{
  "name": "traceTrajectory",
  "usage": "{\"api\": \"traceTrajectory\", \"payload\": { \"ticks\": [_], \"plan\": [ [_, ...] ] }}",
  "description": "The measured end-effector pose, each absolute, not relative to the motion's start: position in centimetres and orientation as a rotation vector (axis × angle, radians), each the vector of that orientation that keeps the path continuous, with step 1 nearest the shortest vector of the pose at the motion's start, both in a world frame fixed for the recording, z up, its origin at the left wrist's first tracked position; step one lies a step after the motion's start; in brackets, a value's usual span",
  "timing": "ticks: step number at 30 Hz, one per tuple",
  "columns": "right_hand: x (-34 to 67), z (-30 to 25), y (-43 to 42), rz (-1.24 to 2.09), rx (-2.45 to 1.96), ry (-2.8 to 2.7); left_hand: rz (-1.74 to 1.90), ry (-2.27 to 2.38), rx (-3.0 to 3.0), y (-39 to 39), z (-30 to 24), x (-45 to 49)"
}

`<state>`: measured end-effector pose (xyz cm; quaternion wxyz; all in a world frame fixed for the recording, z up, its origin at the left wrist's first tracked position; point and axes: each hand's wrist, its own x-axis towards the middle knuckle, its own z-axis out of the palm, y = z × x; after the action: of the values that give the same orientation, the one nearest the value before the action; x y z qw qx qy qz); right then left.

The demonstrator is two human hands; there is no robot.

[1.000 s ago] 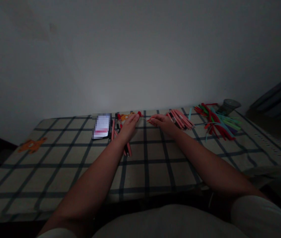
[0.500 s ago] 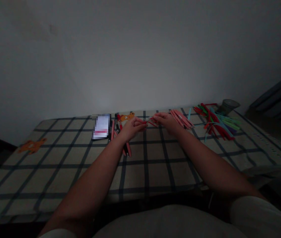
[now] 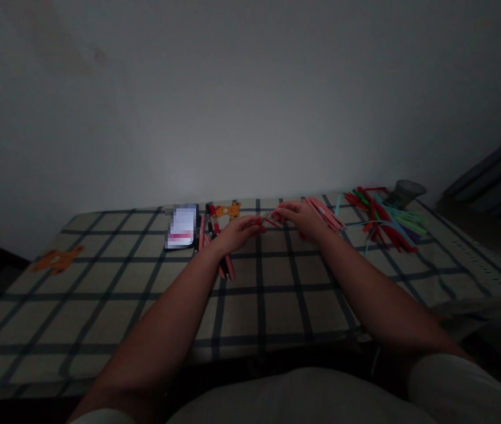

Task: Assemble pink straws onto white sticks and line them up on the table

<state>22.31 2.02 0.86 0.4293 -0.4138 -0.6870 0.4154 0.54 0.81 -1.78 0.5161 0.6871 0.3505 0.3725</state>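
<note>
My left hand point(image 3: 238, 229) and my right hand point(image 3: 298, 214) meet over the far middle of the checked tablecloth point(image 3: 100, 294). Both are pinched on a thin pink pen point(image 3: 269, 220) held between them, its red end toward my left fingers. A bundle of pink pens point(image 3: 325, 213) lies just right of my right hand. Several pink and dark pens point(image 3: 210, 235) lie under and left of my left wrist.
A phone point(image 3: 182, 225) with a lit screen lies at the far left of the pens. A heap of red, green and blue strips point(image 3: 387, 221) and a grey cup point(image 3: 405, 191) sit at the far right. A white wall stands behind the table.
My hands, apart and lying on the cloth a second ago, have come together and lifted a little. The pink pen and its red end are now joined between them.
</note>
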Motion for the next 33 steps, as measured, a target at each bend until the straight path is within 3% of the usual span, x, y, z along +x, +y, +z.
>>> {"api": "traceTrajectory", "payload": {
  "ticks": [13, 20, 33],
  "plan": [
    [22.4, 0.4, 2.1, 0.784, -1.033, -1.969, 0.828, 0.936, 1.886, 1.4, -2.9, 0.2],
    [22.3, -0.5, 2.5, 0.365, -0.824, -2.223, 0.852, 0.851, 1.695, 0.9, -2.6, 0.8],
    [21.9, -0.8, 1.9, 0.257, -0.868, -2.119, 1.140, 0.730, 1.295, -0.2, -0.8, 1.4]
  ]
}}
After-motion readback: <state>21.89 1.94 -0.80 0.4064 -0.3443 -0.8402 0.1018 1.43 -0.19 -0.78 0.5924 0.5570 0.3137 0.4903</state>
